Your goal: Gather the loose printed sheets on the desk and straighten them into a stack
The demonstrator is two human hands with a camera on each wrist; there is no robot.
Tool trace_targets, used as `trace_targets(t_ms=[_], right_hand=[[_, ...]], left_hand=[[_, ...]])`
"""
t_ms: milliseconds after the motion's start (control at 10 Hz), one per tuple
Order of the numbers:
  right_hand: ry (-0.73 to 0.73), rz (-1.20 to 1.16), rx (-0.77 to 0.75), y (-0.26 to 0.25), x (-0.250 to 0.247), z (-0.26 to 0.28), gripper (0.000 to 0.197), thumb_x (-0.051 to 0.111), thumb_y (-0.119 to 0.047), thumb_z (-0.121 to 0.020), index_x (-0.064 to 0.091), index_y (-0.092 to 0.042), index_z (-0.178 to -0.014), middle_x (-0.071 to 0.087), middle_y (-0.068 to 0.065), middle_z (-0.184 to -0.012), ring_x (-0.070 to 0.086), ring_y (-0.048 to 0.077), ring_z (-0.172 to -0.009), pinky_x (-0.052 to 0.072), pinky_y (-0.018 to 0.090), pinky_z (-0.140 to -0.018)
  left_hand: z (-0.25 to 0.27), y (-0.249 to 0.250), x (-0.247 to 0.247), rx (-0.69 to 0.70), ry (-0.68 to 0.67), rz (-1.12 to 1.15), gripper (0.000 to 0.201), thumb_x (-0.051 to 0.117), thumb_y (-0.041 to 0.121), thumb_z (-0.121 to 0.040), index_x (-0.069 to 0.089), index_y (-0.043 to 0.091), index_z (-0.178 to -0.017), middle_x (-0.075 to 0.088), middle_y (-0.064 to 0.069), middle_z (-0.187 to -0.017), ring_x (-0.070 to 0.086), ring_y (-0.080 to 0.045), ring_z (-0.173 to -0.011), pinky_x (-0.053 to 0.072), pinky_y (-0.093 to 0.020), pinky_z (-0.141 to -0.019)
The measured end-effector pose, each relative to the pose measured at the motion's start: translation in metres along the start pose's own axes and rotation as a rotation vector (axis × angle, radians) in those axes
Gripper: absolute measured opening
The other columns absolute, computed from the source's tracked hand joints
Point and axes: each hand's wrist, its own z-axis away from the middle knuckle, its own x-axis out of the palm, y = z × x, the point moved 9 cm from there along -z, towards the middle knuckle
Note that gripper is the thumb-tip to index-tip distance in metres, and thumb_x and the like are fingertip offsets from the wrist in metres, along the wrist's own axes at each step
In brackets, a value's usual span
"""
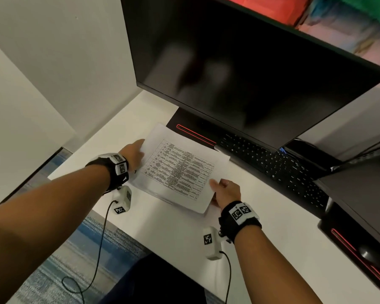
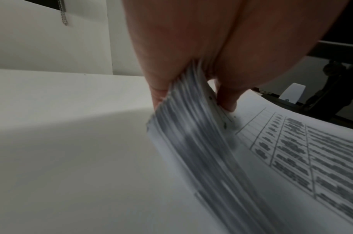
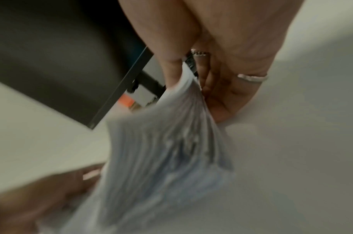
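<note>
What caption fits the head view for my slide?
Both hands, left hand and right hand, grip opposite corners of the printed sheets.

I have the stack of sheets (image 1: 178,170) between my two hands, over the tabletop (image 1: 176,235). The fingers (image 2: 157,88) of my left hand (image 1: 133,154) pinch its left edge, thumb on top and the others beneath; the fingers (image 3: 221,101) of my right hand (image 1: 226,191) grip its near right corner the same way. Beyond my fingers, the far corner of the stack reaches the monitor base (image 1: 191,130). The keyboard (image 1: 279,170) lies right of the stack, past my right fingers, running under the monitor (image 1: 239,69) that stands behind everything. A second monitor (image 1: 360,194) sits further right. The floor (image 1: 75,255) is below the tabletop's near edge, left of my right wrist.
</note>
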Motion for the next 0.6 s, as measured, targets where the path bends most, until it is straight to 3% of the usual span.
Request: trace_targets(t_ms=[100,300,400,500,600], right_hand=[[0.033,0.224,-0.028,0.002,0.001,0.001,0.026,0.081,-0.018,-0.077,0.069,-0.01,-0.098,0.074,0.005,-0.086,0.073,0.025,-0.081,0.062,0.044,-0.077],[0.066,0.285,-0.105,-0.004,-0.003,0.0,0.026,0.081,-0.015,-0.08,0.068,-0.01,-0.101,0.073,0.004,-0.09,0.069,0.021,-0.081,0.057,0.027,-0.073],[0.013,0.336,-0.111,-0.005,0.001,-0.001,0.035,0.083,-0.021,-0.078,0.065,-0.007,-0.105,0.071,0.007,-0.101,0.07,0.028,-0.095,0.058,0.032,-0.083],[-0.01,0.638,-0.164,-0.026,-0.004,0.013,0.04,0.073,-0.03,-0.086,0.06,-0.004,-0.114,0.067,0.012,-0.111,0.065,0.03,-0.095,0.051,0.029,-0.077],[0.044,0.866,-0.323,-0.068,-0.012,0.036,0.024,0.059,-0.027,-0.094,0.062,-0.008,-0.109,0.068,0.012,-0.112,0.066,0.03,-0.092,0.053,0.032,-0.077]], left_hand=[[0.006,0.001,0.0,-0.005,0.034,-0.003,0.049,0.044,0.006,-0.1,0.039,0.015,-0.148,0.056,-0.018,-0.138,0.054,-0.038,-0.123,0.041,-0.041,-0.101],[0.011,0.002,0.0,0.007,0.057,-0.035,0.047,0.045,0.003,-0.099,0.043,0.01,-0.145,0.057,-0.019,-0.136,0.055,-0.038,-0.122,0.043,-0.042,-0.1],[0.013,0.0,-0.001,-0.029,0.061,-0.084,0.044,0.047,0.006,-0.099,0.046,0.007,-0.142,0.055,-0.02,-0.136,0.053,-0.039,-0.123,0.043,-0.043,-0.098],[0.026,0.006,-0.009,-0.105,0.116,-0.261,0.052,0.053,0.021,-0.097,0.038,0.017,-0.147,0.046,-0.015,-0.14,0.045,-0.04,-0.128,0.041,-0.049,-0.1],[0.035,0.054,-0.026,0.003,0.244,-0.323,0.052,0.054,0.018,-0.094,0.04,0.022,-0.144,0.044,-0.012,-0.142,0.041,-0.038,-0.131,0.042,-0.052,-0.098]])
